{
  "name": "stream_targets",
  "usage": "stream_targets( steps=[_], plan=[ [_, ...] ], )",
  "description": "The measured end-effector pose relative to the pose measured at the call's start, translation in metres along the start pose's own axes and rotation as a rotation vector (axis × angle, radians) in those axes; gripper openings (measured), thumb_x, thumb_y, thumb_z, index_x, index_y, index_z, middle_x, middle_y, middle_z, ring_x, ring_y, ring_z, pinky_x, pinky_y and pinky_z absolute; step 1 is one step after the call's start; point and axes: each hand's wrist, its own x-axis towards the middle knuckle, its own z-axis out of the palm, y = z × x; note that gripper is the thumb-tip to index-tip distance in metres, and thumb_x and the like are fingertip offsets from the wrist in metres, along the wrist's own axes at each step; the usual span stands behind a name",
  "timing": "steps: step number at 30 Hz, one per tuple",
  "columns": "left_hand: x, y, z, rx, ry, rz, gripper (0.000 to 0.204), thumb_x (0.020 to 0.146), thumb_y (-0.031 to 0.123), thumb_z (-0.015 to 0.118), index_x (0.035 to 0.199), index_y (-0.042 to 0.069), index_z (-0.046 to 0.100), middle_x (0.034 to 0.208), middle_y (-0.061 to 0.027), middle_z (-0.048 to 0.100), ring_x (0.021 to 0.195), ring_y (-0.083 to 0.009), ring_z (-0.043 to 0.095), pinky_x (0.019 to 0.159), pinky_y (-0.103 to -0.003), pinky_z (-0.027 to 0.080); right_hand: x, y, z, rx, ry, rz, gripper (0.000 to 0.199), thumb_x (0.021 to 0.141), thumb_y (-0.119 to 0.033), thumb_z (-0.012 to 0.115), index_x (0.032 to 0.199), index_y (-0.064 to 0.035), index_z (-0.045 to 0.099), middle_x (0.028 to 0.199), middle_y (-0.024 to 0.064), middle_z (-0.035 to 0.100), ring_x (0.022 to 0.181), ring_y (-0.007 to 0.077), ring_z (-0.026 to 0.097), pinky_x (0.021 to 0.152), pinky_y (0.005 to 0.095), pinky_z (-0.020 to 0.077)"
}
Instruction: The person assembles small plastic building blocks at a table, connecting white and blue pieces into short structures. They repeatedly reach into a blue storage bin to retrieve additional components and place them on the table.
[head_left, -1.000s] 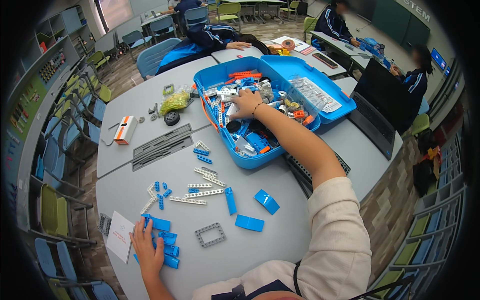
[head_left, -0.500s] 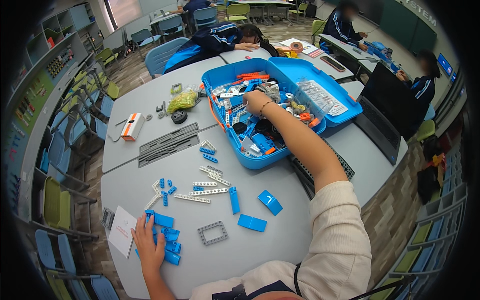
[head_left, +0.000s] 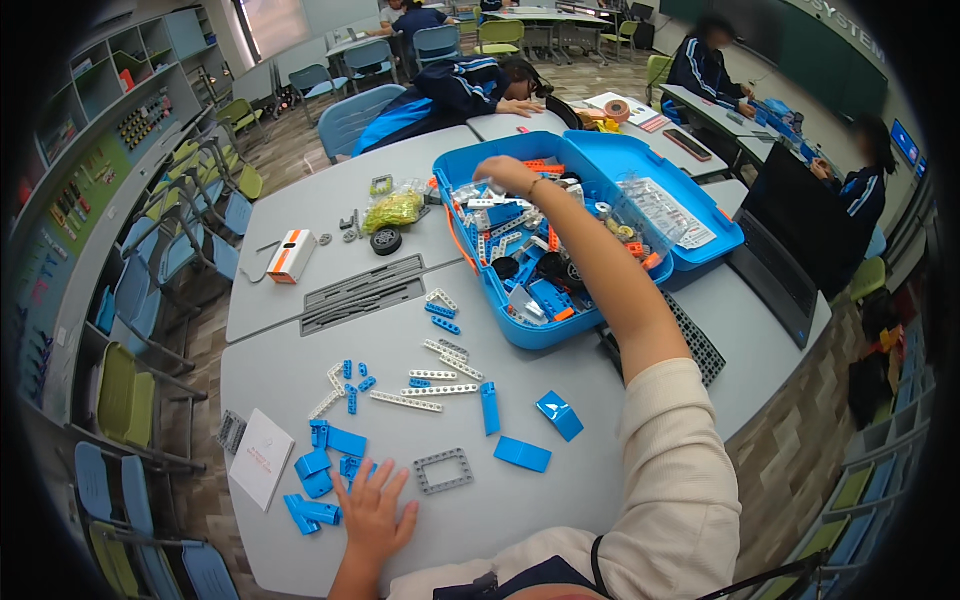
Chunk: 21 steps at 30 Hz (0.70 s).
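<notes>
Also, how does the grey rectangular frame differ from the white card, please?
The grey frame has an open centre and holed bars; the white card is unbroken. The frame lies right of the left hand, the card left of it. Both lie on the table.

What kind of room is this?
Probably a classroom: there's a dark green board, many green and blue chairs, and an open blue bin full of construction pieces.
</notes>
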Motion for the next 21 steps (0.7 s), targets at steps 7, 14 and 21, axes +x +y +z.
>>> stream_targets(
  steps=[7, 14, 21],
  plan=[
    [-0.001, 0.000, 0.012, 0.005, -0.003, 0.138, 0.040, 0.076, 0.027, 0.066, 0.114, 0.017, 0.064, 0.123, -0.0020, 0.058, 0.124, -0.0261, 0.046, 0.111, -0.061, 0.007, 0.007, 0.006, 0.033, -0.897, -0.237, 0.009, 0.048, 0.055, -0.032, 0.082, 0.099, -0.0155, 0.072, 0.111, 0.0094, 0.061, 0.099, 0.0276, 0.062, 0.083, 0.0392, 0.0508],
    [-0.001, -0.003, 0.010, -0.055, -0.006, 0.075, 0.040, 0.075, 0.026, 0.066, 0.114, 0.019, 0.065, 0.122, -0.0005, 0.059, 0.124, -0.0242, 0.046, 0.112, -0.060, 0.005, 0.013, 0.040, 0.001, -0.225, 0.222, -0.049, 0.040, 0.065, -0.034, 0.073, 0.088, -0.0016, 0.065, 0.087, 0.0158, 0.067, 0.080, 0.0269, 0.067, 0.069, 0.0380, 0.0516],
    [-0.004, -0.003, 0.007, -0.082, 0.008, 0.097, 0.039, 0.075, 0.026, 0.066, 0.113, 0.019, 0.065, 0.121, 0.0004, 0.059, 0.125, -0.0226, 0.045, 0.112, -0.060, 0.004, 0.036, 0.030, -0.001, 0.025, 0.370, 0.025, 0.032, 0.070, -0.023, 0.070, 0.096, -0.0051, 0.065, 0.094, 0.0155, 0.068, 0.087, 0.0260, 0.068, 0.079, 0.0357, 0.0541]
  ],
)
